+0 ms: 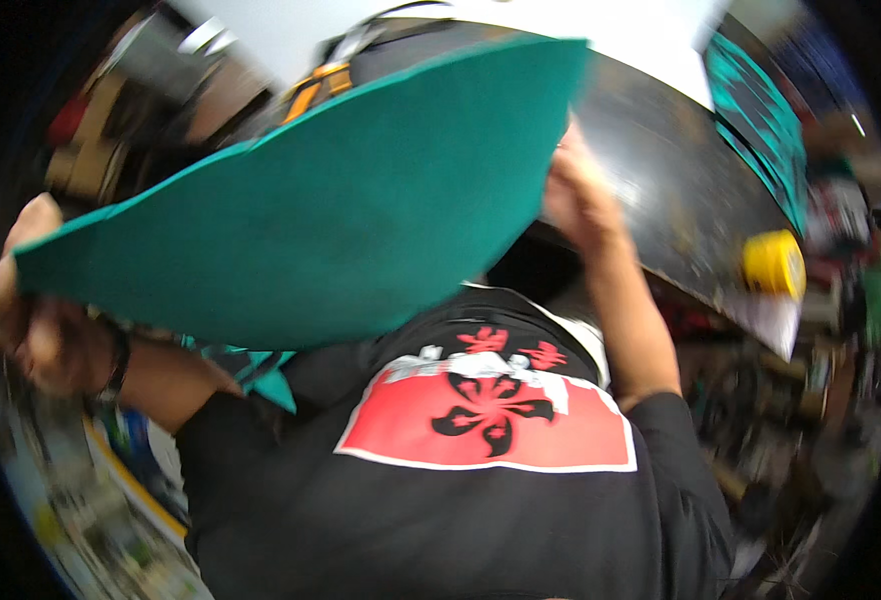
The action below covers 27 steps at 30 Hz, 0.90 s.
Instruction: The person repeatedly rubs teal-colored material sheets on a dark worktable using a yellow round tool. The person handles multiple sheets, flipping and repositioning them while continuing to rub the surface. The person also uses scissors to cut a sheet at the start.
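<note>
Big teal sheet [331, 210] up in the air, broad and flat, smooth matte face, curved leading edge, pointed toward the left. Held at both ends: left hand [31, 320] clamped on the narrow left tip, fingers curled tight around the edge; right hand [581, 195] at the right edge, fingers tucked behind the sheet, grip impossible to tell. Raised over the near edge of a dark bench [681, 200]. Yellow round tub [773, 263] near the bench's right corner. More teal pieces [761, 120] at the far right, blurred. Black shirt [481, 480] with red and white print below. Surroundings smeared, hard to read.
</note>
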Available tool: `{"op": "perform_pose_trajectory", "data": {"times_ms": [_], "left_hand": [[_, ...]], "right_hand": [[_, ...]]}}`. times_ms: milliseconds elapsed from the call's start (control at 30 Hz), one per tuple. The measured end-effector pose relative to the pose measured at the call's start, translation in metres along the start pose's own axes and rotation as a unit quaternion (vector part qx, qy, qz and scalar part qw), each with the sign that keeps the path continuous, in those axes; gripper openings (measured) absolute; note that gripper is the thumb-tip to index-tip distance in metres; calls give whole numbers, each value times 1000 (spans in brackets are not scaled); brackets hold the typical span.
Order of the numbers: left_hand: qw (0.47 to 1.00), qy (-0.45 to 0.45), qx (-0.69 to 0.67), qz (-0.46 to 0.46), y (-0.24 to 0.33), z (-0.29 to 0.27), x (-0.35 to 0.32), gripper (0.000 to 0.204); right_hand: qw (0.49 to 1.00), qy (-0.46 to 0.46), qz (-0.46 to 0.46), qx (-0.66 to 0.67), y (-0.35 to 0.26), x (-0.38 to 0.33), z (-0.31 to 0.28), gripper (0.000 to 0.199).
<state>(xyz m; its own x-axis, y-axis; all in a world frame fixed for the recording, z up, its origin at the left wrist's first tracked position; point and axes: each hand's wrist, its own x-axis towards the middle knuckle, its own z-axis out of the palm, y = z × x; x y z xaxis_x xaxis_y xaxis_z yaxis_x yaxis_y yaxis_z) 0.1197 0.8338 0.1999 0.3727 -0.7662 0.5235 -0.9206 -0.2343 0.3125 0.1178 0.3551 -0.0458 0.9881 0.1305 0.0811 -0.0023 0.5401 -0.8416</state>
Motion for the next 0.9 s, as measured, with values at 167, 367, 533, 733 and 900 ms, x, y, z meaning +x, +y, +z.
{"op": "perform_pose_trajectory", "data": {"times_ms": [167, 367, 533, 733, 900], "left_hand": [[993, -62, -100, 19, -80, 58, 137, 49], [991, -27, -130, -11, -145, 263, 284, 43], [996, -55, 8, -70, -149, 423, 340, 54], [979, -122, 28, 160, -83, 455, 249, 96], [958, -277, 56, 55, -52, 442, 191, 90]], "right_hand": [[981, 25, -60, 182, -27, -49, -31, 59], [818, 397, -273, -314, -133, -113, -137, 37], [524, 587, -324, -526, -181, -174, -164, 35], [355, 506, -79, -782, -189, -196, -206, 84], [344, 492, 35, -799, -181, -176, -240, 88]]}}
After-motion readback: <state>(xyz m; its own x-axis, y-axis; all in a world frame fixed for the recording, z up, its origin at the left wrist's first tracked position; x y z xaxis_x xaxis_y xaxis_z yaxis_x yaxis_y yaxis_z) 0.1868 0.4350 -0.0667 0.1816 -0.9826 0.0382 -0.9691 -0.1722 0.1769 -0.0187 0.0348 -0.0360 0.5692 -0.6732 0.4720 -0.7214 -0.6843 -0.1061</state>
